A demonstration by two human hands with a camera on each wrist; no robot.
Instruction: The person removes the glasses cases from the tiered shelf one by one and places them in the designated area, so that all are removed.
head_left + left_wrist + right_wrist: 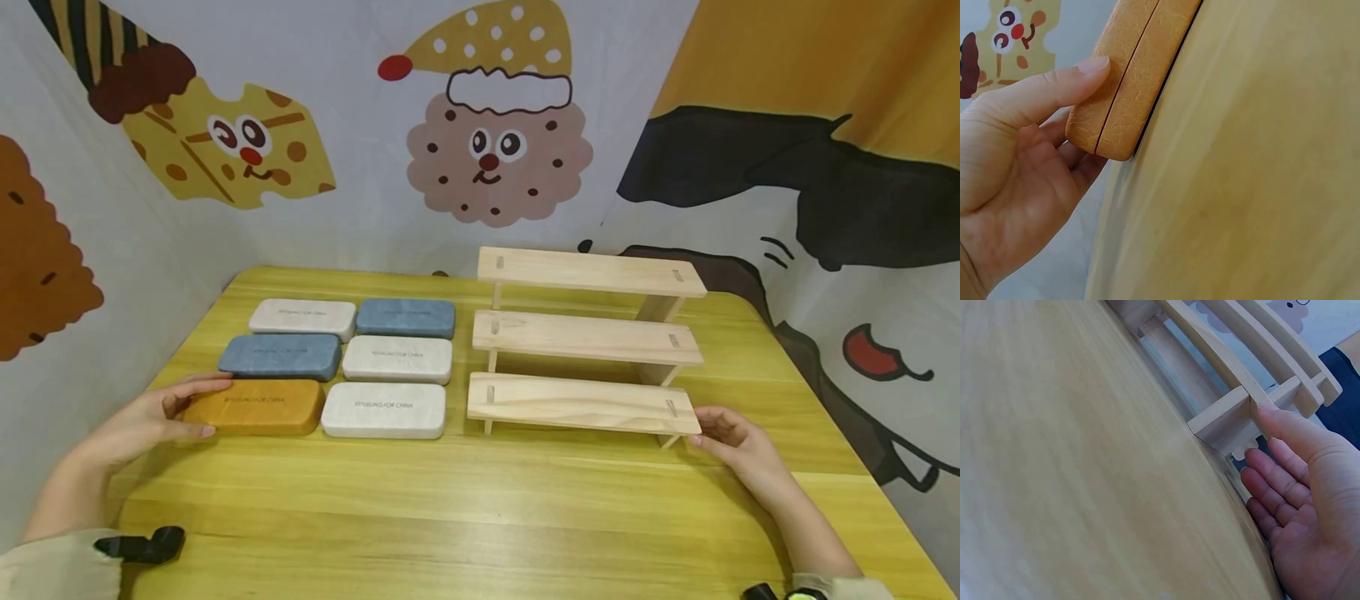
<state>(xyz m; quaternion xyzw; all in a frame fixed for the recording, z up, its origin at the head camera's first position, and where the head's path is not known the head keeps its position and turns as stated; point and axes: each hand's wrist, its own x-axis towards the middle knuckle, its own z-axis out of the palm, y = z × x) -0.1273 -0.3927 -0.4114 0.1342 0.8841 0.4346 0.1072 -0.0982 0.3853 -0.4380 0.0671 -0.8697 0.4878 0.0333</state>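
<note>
My left hand grips the left end of an orange glasses case, marked with small lettering. In the left wrist view, the thumb lies on the front of the case, and the other fingers reach behind its end. On the right stands a three-tier wooden display rack, stepped upward toward the back. My right hand holds the right end of its lowest board between thumb and index finger. Seen from the right wrist, the other fingers hang loosely beside the rack; the index fingertip is partly hidden.
Beside and behind the orange case lie a blue case, a white case and several more blue and white ones, in two columns. All sit on a yellow wood-grain table. A cartoon-printed cloth hangs behind the table.
</note>
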